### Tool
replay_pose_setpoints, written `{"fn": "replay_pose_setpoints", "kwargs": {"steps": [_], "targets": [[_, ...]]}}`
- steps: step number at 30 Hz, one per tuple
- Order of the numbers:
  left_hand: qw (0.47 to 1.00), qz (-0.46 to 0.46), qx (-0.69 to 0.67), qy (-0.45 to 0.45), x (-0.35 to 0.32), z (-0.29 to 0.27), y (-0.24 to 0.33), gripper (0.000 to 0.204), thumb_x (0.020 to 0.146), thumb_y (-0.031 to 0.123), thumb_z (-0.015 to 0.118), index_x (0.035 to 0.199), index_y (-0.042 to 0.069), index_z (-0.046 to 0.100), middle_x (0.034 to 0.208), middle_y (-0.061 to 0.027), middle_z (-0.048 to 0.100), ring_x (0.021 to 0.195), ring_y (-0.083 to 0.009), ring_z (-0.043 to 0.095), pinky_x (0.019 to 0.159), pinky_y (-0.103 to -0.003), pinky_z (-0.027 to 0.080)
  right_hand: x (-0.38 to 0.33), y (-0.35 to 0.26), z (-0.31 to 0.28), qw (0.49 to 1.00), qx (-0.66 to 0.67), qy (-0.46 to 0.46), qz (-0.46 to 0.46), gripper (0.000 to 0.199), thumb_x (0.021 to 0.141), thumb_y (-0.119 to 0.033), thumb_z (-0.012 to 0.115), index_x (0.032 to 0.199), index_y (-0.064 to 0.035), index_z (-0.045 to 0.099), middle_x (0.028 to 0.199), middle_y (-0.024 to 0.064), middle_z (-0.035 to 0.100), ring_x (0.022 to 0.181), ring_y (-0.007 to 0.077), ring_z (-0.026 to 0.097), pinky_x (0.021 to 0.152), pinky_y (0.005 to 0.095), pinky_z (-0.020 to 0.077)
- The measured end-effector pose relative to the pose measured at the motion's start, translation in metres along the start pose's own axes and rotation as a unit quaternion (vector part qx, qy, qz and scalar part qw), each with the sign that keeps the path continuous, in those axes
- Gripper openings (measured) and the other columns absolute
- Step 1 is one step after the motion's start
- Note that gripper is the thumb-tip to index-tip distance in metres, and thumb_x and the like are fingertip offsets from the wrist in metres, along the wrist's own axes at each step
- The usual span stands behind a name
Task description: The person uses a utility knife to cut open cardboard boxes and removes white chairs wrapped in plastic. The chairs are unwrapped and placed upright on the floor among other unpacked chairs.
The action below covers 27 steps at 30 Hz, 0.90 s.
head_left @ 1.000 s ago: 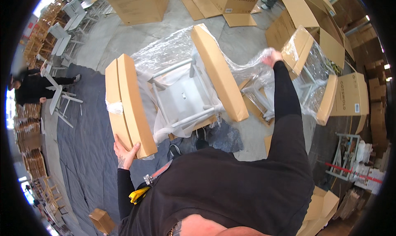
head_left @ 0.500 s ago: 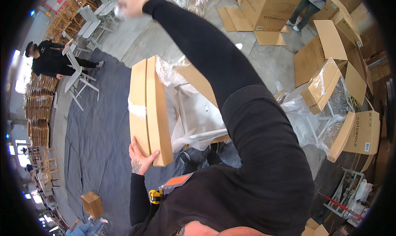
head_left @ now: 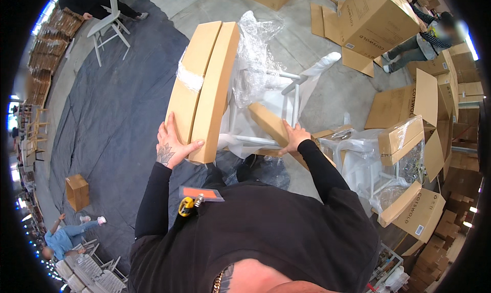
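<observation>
My left hand (head_left: 172,147) grips the lower end of a long flat cardboard packing piece (head_left: 203,87), folded double with a clear tape patch on it. My right hand (head_left: 294,138) holds a second, shorter cardboard piece (head_left: 267,124) that lies slanted across a white wooden chair (head_left: 276,98). Clear plastic wrap (head_left: 255,52) hangs over the chair between the two cardboard pieces. The chair stands partly on the edge of a dark blue floor mat (head_left: 112,114).
Another plastic-wrapped white chair with cardboard caps (head_left: 394,160) stands to my right. Open brown cartons (head_left: 399,103) and a large box (head_left: 373,16) lie beyond. A person (head_left: 424,39) bends at far right, another person (head_left: 66,239) crouches lower left beside a small box (head_left: 76,190).
My right arm has come down from high overhead and now holds the short cardboard piece on the chair. The plastic wrap has been pulled up off the chair. My left hand keeps its hold.
</observation>
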State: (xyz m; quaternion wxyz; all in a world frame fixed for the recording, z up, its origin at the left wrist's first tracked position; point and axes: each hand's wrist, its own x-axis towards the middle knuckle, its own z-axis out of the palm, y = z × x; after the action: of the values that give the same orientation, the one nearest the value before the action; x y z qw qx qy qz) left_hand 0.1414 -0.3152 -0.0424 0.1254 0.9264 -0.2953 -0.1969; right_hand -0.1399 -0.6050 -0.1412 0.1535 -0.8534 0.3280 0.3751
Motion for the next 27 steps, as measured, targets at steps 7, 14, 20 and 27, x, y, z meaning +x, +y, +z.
{"fn": "replay_pose_setpoints", "kwargs": {"steps": [7, 14, 20, 27], "targets": [[1.000, 0.020, -0.022, -0.002, 0.008, -0.004, -0.003, 0.129, 0.054, 0.070, 0.077, 0.150, 0.009, 0.017, 0.138, -0.0284, 0.033, 0.129, -0.0443, 0.037, 0.104, -0.052, 0.036, -0.016, 0.034, -0.034, 0.992, 0.123, 0.028, -0.019, 0.115, 0.052, -0.031, 0.086, 0.145, -0.0100, 0.023, 0.119, 0.0223, 0.060, 0.103, 0.0388, 0.062, 0.090, 0.0406, 0.0499], [0.954, 0.008, -0.287, -0.087, 0.035, -0.013, -0.049, 0.106, 0.069, 0.054, 0.079, 0.144, -0.001, 0.028, 0.124, -0.0236, 0.057, 0.111, -0.0277, 0.060, 0.098, -0.037, 0.045, -0.110, 0.097, -0.091, 0.504, 0.824, 0.090, -0.241, 0.060, 0.081, -0.033, 0.068, 0.125, 0.0044, 0.050, 0.111, 0.0170, 0.064, 0.099, 0.0278, 0.065, 0.088, 0.0395, 0.0532], [0.744, -0.015, -0.615, -0.262, 0.053, 0.017, -0.089, 0.074, 0.084, 0.036, 0.073, 0.138, 0.004, 0.034, 0.129, -0.0113, 0.053, 0.117, -0.0196, 0.054, 0.098, -0.035, 0.045, -0.027, -0.038, -0.041, 0.353, 0.854, -0.005, -0.382, 0.081, 0.079, -0.054, 0.063, 0.136, 0.0014, 0.043, 0.130, 0.0235, 0.053, 0.116, 0.0369, 0.055, 0.100, 0.0470, 0.0453], [0.695, 0.021, -0.643, -0.321, 0.064, 0.009, -0.079, 0.073, 0.087, 0.029, 0.068, 0.145, 0.007, 0.028, 0.137, -0.0105, 0.048, 0.123, -0.0190, 0.051, 0.102, -0.035, 0.043, 0.065, -0.164, -0.023, 0.269, 0.899, 0.040, -0.344, 0.072, 0.082, -0.053, 0.064, 0.131, -0.0022, 0.049, 0.118, 0.0164, 0.062, 0.103, 0.0282, 0.063, 0.087, 0.0392, 0.0539]]}}
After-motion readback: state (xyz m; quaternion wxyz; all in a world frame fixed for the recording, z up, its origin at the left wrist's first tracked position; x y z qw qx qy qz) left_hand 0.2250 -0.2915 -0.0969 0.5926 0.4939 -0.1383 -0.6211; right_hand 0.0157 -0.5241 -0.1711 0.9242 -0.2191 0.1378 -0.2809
